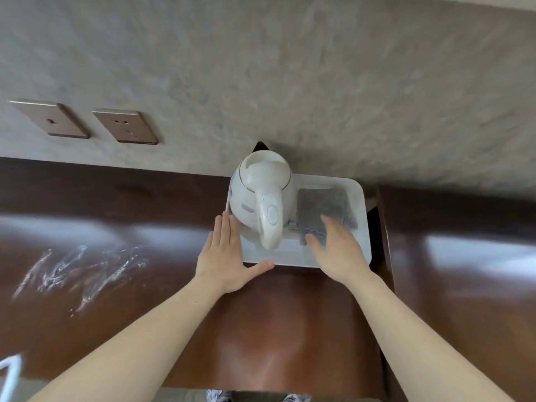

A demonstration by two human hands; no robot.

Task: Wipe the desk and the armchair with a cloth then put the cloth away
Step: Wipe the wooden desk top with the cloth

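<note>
The left grip point(226, 256) was laid flat and open against the white tray point(364, 227); the grey cloth point(324, 213) was touched beneath the open right grip point(338, 250). No writing was readable on the kettle point(261, 192).

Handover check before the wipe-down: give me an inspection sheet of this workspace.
Surface: brown glossy desk, white smears at left.
Job's things: grey cloth lies folded in the white tray, right of the kettle.
Clutter: white kettle stands on the tray's left part.
Hands: left hand flat and open at the tray's left edge; right hand open, fingers over the cloth, no grip yet.
Cables: nothing seen.
Surroundings: grey wall with two bronze socket plates; armchair not seen.
</note>
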